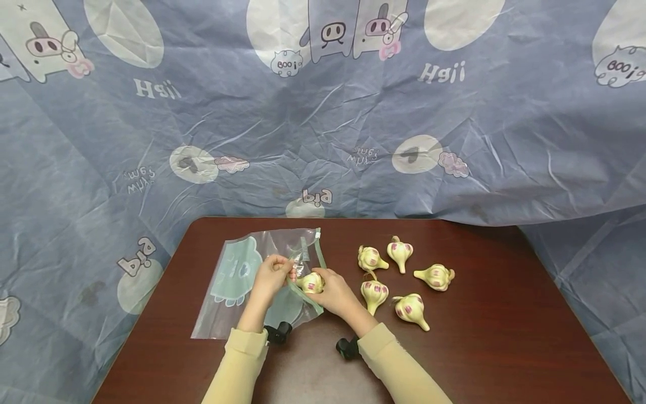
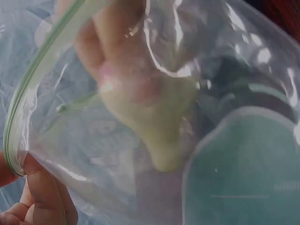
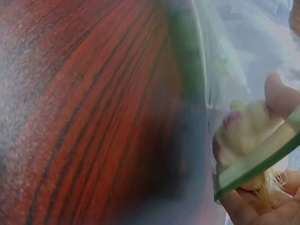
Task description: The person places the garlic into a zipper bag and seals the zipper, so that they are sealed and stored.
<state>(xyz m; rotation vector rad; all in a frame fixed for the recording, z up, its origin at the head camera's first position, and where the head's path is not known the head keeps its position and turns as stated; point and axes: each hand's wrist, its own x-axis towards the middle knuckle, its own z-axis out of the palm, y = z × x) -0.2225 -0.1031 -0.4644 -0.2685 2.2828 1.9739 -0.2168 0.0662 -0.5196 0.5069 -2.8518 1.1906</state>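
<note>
A clear zip bag (image 1: 234,275) with a pale green print and green zip edges lies on the table, its mouth to the right. My left hand (image 1: 272,275) pinches the bag's edge at the mouth; in the left wrist view its fingers (image 2: 44,187) grip the green strip. My right hand (image 1: 337,293) holds a garlic bulb (image 1: 312,283) in the opening. Through the film the left wrist view shows that bulb (image 2: 159,117), stem pointing down. The right wrist view shows the bulb's roots (image 3: 269,183) against the palm, with the green zip strip (image 3: 258,164) crossing in front.
Several more garlic bulbs (image 1: 374,292) lie on the dark red-brown table (image 1: 484,336) to the right of my right hand. Behind the table hangs a blue printed cloth (image 1: 323,123). Black wrist cameras (image 1: 347,348) sit on both wrists.
</note>
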